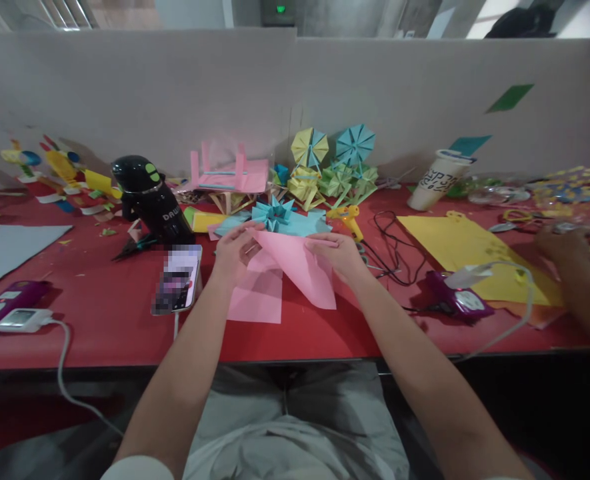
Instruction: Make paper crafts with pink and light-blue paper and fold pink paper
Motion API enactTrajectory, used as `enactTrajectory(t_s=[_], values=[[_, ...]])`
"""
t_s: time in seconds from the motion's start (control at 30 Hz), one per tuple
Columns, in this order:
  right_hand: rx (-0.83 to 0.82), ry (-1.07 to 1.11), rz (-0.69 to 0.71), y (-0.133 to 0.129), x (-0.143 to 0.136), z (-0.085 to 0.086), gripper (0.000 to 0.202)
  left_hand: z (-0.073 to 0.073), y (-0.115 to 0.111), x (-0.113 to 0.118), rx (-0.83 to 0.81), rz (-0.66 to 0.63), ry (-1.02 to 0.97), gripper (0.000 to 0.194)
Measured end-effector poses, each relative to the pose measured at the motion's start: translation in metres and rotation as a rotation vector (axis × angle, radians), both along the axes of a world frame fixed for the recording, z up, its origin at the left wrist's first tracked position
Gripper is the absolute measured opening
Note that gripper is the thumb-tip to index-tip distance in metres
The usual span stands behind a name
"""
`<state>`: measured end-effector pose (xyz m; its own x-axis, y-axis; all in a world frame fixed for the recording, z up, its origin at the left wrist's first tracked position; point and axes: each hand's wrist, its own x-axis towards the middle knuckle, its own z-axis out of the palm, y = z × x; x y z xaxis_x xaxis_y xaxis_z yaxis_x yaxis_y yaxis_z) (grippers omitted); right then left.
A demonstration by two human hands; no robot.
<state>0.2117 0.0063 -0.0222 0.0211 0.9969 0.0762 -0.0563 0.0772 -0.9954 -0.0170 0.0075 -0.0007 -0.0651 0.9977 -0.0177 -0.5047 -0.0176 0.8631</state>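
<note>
Gripping the curled pink sheet between my left hand and right hand, I hold both hands closed on its upper edge, above another pink sheet lying on the red surface.

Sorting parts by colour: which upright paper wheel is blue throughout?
The right-hand wheel, above the green folded paper; the left-hand wheel mixes yellow and blue.
</note>
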Motion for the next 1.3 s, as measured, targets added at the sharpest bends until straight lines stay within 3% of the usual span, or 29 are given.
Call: enactTrajectory(t_s=[0.17,0.73,1.3], values=[[-0.007,-0.023,-0.008,-0.0005,0.0015,0.0011,0.037,-0.0063,0.0031,0.0001,0.066,0.026,0.016,0.025],[0.031,-0.102,-0.004,-0.002,0.003,0.005,0.051,-0.0077,0.0067,-0.0029,0.039,0.071,-0.028,0.018],[0.009,-0.093,-0.018,-0.0043,0.0012,0.0075,0.043,-0.0059,0.0056,-0.0031,0.026,0.065,-0.014,0.014]])
